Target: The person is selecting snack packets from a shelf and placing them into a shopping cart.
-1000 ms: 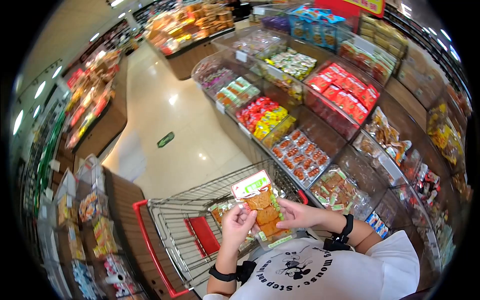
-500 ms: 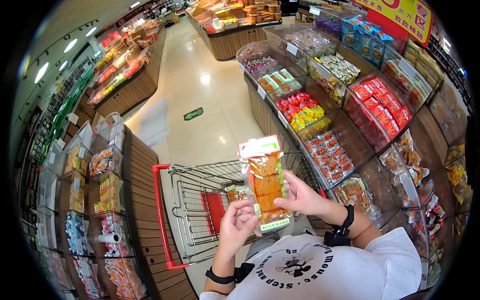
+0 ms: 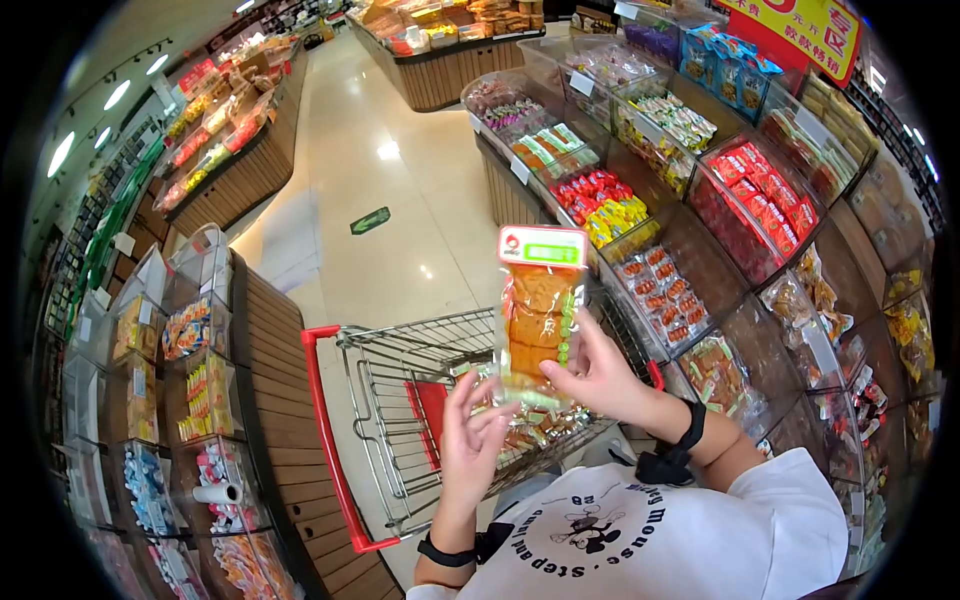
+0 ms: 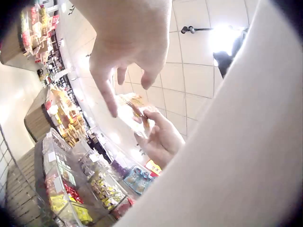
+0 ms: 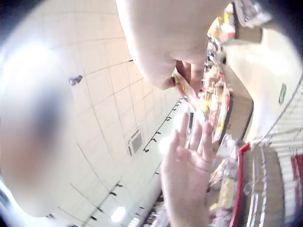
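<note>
A clear packet of flat brown snack pieces [image 3: 538, 315], with a white and green header edged in red, stands upright before the person's chest in the head view. My right hand [image 3: 608, 380] pinches its lower right side, thumb on the front and the other fingers behind. My left hand [image 3: 470, 435] is just below the packet's lower left corner, fingers loosely extended and holding nothing. In the left wrist view the left hand's fingers [image 4: 107, 92] spread apart beside the packet [image 4: 135, 113]. The right wrist view shows the left palm [image 5: 187, 172] facing up.
Below the hands stands a wire shopping cart [image 3: 400, 400] with a red handle [image 3: 335, 440] and more packets [image 3: 545, 430] inside. Snack bins [image 3: 660, 300] line the right, another bin shelf [image 3: 190, 400] the left. A tiled aisle [image 3: 360, 270] runs ahead between displays.
The packet has risen and become more upright in my right hand. My left hand has let go of its lower left edge and opened. The head view has shifted along the aisle.
</note>
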Motion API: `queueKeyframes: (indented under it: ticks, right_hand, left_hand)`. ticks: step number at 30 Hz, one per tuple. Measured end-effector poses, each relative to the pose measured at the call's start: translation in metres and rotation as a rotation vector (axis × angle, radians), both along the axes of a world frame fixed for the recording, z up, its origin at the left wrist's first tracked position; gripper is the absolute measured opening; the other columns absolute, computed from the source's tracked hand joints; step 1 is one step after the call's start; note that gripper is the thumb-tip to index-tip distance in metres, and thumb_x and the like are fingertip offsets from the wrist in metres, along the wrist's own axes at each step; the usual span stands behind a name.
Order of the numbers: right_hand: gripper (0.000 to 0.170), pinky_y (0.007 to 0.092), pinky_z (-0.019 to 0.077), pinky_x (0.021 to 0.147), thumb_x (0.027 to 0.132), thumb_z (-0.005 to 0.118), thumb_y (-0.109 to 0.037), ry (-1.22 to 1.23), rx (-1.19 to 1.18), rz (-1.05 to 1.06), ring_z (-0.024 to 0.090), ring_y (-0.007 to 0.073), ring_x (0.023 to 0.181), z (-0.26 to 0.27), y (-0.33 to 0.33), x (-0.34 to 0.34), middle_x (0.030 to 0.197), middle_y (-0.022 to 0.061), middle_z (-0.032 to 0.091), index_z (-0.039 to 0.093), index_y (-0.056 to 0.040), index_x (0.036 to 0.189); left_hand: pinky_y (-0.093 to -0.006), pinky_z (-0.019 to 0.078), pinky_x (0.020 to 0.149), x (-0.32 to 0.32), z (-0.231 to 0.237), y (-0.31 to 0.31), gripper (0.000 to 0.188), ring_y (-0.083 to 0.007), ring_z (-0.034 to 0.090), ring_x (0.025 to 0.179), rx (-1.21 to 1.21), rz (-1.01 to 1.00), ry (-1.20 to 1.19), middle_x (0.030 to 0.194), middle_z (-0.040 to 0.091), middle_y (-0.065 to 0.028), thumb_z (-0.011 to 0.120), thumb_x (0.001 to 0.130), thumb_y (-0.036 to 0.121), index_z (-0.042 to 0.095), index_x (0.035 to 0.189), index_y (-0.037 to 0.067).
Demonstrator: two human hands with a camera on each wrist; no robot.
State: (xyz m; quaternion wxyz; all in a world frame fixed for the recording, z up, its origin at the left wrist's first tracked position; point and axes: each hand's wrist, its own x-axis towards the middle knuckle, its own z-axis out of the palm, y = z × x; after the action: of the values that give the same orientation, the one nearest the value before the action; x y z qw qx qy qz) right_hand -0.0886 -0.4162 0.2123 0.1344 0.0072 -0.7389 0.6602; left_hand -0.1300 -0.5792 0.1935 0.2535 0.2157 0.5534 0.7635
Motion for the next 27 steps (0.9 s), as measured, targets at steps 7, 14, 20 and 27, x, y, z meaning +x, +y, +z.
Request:
queueKeyframes:
  ticks: [7, 14, 20, 27]
  right_hand:
    - [0.050, 0.0290, 0.0444, 0.063, 0.068, 0.054, -0.007, 0.136, 0.704, 0.101, 0.050, 0.0231, 0.077, 0.001, -0.041, 0.003, 0.098, 0.0133, 0.042, 0.036, -0.0059, 0.114]
    - [0.025, 0.0209, 0.0401, 0.064, 0.073, 0.050, -0.004, -0.028, 0.324, -0.053, 0.047, 0.0096, 0.073, 0.018, -0.009, 0.007, 0.082, 0.0064, 0.048, 0.047, -0.0004, 0.097]
    - [0.017, 0.0189, 0.0365, 0.061, 0.080, 0.046, -0.015, -0.081, -0.265, 0.173, 0.044, 0.0045, 0.070, 0.035, -0.003, 0.004, 0.076, 0.0002, 0.047, 0.048, 0.0008, 0.086]
    - [0.016, 0.0168, 0.0354, 0.054, 0.081, 0.046, -0.015, -0.027, -0.254, 0.126, 0.041, 0.0018, 0.062, 0.036, -0.001, 0.012, 0.067, -0.0026, 0.045, 0.047, -0.0007, 0.073]
  left_hand:
    - [-0.0265, 0.0345, 0.081, -0.013, -0.042, -0.004, 0.034, -0.0151, 0.045, 0.092, -0.079, 0.008, -0.222, 0.096, 0.051, -0.0073, 0.038, 0.084, 0.024, 0.045, 0.103, -0.003]
    - [-0.0275, 0.0349, 0.081, -0.006, -0.019, -0.028, 0.030, -0.0142, 0.044, 0.093, -0.071, -0.092, -0.107, 0.102, 0.046, -0.0063, 0.043, 0.080, 0.016, 0.041, 0.105, -0.002]
    - [-0.0284, 0.0351, 0.080, 0.009, 0.003, -0.022, 0.027, -0.0152, 0.044, 0.093, -0.101, -0.322, 0.052, 0.101, 0.047, -0.0074, 0.046, 0.078, 0.012, 0.044, 0.101, -0.002]
    - [-0.0277, 0.0369, 0.077, 0.023, 0.022, -0.015, 0.021, -0.0160, 0.048, 0.088, -0.136, -0.329, 0.225, 0.094, 0.052, -0.0083, 0.047, 0.077, 0.010, 0.049, 0.095, -0.001]
